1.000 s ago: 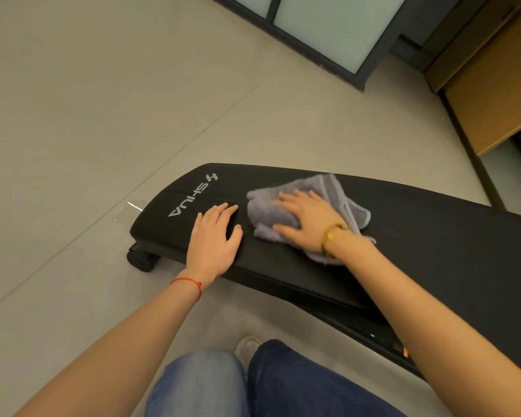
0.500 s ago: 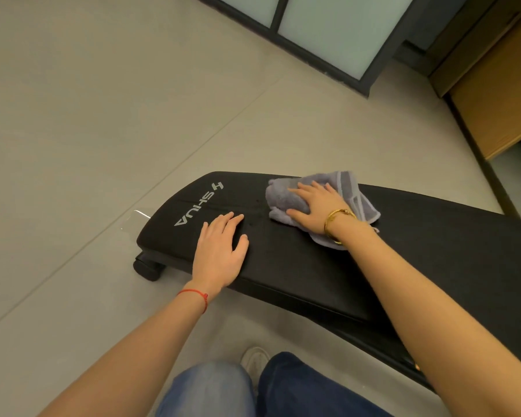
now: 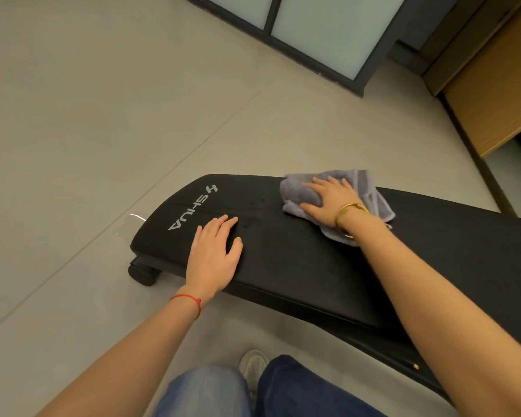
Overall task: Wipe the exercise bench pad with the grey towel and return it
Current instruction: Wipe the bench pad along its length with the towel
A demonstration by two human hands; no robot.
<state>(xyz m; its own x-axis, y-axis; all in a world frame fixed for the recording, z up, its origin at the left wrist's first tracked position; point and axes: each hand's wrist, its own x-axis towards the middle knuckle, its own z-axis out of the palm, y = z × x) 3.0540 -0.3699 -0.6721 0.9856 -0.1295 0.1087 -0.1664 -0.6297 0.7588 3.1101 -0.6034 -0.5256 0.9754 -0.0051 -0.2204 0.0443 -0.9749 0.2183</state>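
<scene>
Right hand [image 3: 328, 197] presses the grey towel [image 3: 298, 194] flat on the black bench [image 3: 313, 266] pad, fingers spread. Left hand [image 3: 214, 254] rests open, fingers straight, near the white logo [image 3: 193, 207]. Beige tiled floor [image 3: 103, 130] all around, frosted glass panels [image 3: 322, 28] behind.

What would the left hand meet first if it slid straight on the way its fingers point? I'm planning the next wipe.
Only bare pad up to its far edge; the left hand points between the logo and the towel. Depth is uncertain.
</scene>
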